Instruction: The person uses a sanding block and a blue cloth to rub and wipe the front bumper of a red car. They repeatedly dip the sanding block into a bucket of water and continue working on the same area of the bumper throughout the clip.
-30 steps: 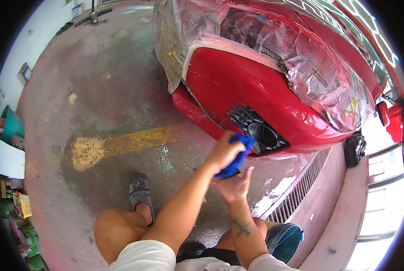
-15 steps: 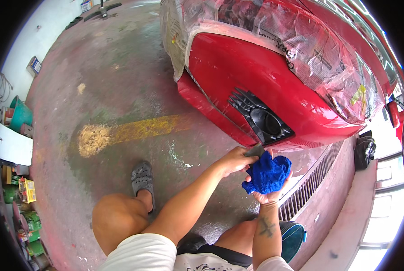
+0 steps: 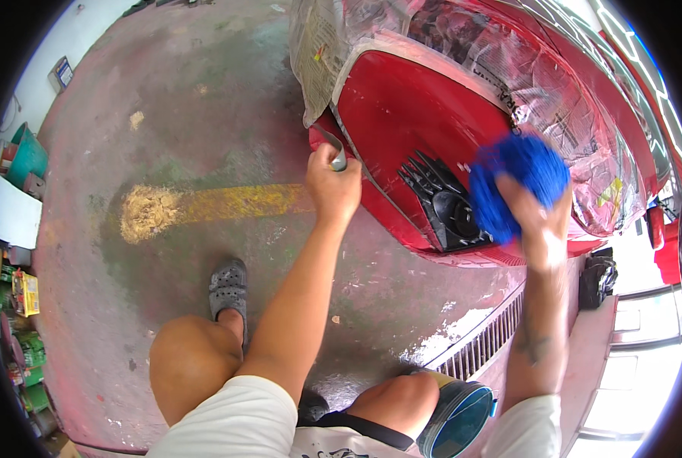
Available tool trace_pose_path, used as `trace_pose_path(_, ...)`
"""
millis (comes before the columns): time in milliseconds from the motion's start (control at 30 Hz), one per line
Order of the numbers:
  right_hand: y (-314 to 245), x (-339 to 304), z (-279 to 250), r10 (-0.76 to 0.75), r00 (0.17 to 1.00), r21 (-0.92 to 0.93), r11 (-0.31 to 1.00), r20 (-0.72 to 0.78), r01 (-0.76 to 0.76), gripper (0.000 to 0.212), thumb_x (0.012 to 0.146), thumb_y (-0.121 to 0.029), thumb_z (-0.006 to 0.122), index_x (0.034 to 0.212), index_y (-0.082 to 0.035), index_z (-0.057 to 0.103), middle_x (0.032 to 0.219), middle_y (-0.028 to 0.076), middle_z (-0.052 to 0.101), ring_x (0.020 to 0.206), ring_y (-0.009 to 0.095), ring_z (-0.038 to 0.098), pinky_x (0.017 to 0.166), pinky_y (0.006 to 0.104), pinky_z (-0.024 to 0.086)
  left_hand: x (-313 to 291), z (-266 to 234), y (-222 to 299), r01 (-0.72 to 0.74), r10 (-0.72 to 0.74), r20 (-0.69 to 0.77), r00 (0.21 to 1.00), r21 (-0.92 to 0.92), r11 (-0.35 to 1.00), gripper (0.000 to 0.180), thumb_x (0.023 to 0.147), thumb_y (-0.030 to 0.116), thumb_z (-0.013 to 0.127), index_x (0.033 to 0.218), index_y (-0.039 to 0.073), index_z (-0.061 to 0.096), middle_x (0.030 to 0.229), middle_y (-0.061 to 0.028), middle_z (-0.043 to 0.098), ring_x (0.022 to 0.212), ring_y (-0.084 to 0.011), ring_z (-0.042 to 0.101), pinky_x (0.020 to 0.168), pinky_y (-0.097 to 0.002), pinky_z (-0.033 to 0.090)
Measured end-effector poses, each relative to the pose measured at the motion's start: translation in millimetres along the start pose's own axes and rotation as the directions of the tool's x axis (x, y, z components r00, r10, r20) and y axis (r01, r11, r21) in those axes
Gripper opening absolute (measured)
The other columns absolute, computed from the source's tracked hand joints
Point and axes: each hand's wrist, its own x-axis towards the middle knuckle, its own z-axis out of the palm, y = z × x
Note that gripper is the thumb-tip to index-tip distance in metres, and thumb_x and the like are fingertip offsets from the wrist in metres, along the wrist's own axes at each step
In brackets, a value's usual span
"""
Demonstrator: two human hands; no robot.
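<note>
My left hand (image 3: 333, 187) is closed around a small, curled grey piece of sandpaper (image 3: 339, 159), at the lower left edge of the red car bumper (image 3: 394, 99). A crumpled blue cloth (image 3: 513, 164), blurred by motion, is gripped in my right hand (image 3: 538, 217). That cloth is over the bumper's right part, beside the black fog lamp recess (image 3: 451, 210) and partly covering it. Whether the cloth touches the paint, I cannot tell. Newspaper and clear plastic masking (image 3: 463, 46) cover the car above the bare red panel.
A dark bucket of water (image 3: 463, 420) stands by my right leg. Behind it runs a metal floor grate (image 3: 482, 336). A black bag (image 3: 598, 278) is at the right. Along the left wall are a green bucket (image 3: 28, 156) and shelved cans. Sawdust-like powder (image 3: 150, 214) lies on the floor.
My hands have separated. The left has moved up and left to the bumper's edge with the sandpaper; the right has carried the blue cloth up and right over the bumper. The view has shifted slightly.
</note>
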Motion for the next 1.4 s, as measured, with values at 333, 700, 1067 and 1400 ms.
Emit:
trace_pose_path(333, 0, 99, 9, -0.474, 0.687, -0.726, 0.132, 0.551, 0.674, 0.043, 0.076, -0.023, 0.092, 0.106, -0.004, 0.067, 0.128, 0.018, 0.072, 0.108, 0.04, 0.073, 0.09, 0.0445, 0.06, 7, 93, 80, -0.202, 0.182, -0.121, 0.976, -0.182, 0.962, 0.059, 0.108, 0.001, 0.051, 0.164, -0.007, 0.036, 0.17, -0.0371, 0.032, 0.16, -0.0525, 0.031, 0.13, -0.0564, 0.03)
trace_pose_path(700, 39, 59, -26, -0.557, 0.571, -0.636, 0.095, 0.603, 0.766, 0.053, 0.067, -0.028, 0.096, 0.104, -0.011, 0.062, 0.138, 0.019, 0.068, 0.111, 0.043, 0.071, 0.09, 0.0524, 0.058, 31, 89, 81, 0.175, -0.137, 0.19, 0.972, -0.201, 0.964, 0.094, 0.116, 0.062, 0.028, 0.172, -0.01, 0.002, 0.18, -0.0346, -0.004, 0.169, -0.0451, -0.004, 0.137, -0.0546, 0.001)
trace_pose_path(1067, 45, 59, -23, -0.564, 0.585, -0.645, 0.117, 0.583, 0.755, 0.053, 0.07, -0.032, 0.095, 0.106, -0.011, 0.063, 0.14, 0.02, 0.068, 0.111, 0.043, 0.07, 0.091, 0.0529, 0.057, 56, 87, 86, 0.174, -0.127, 0.178, 0.976, -0.284, 0.943, 0.098, 0.116, 0.062, 0.029, 0.169, -0.015, -0.001, 0.177, -0.0398, -0.005, 0.168, -0.0475, -0.009, 0.137, -0.0526, -0.001)
trace_pose_path(1400, 44, 61, -24, -0.553, 0.6, -0.643, 0.144, 0.578, 0.752, 0.051, 0.068, -0.032, 0.095, 0.102, -0.01, 0.063, 0.14, 0.021, 0.068, 0.114, 0.043, 0.07, 0.091, 0.0535, 0.057, 45, 85, 88, -0.04, 0.068, 0.168, 0.984, -0.161, 0.986, 0.089, 0.118, 0.051, 0.033, 0.17, -0.013, -0.001, 0.177, -0.0405, -0.004, 0.168, -0.0485, -0.006, 0.136, -0.0587, 0.001)
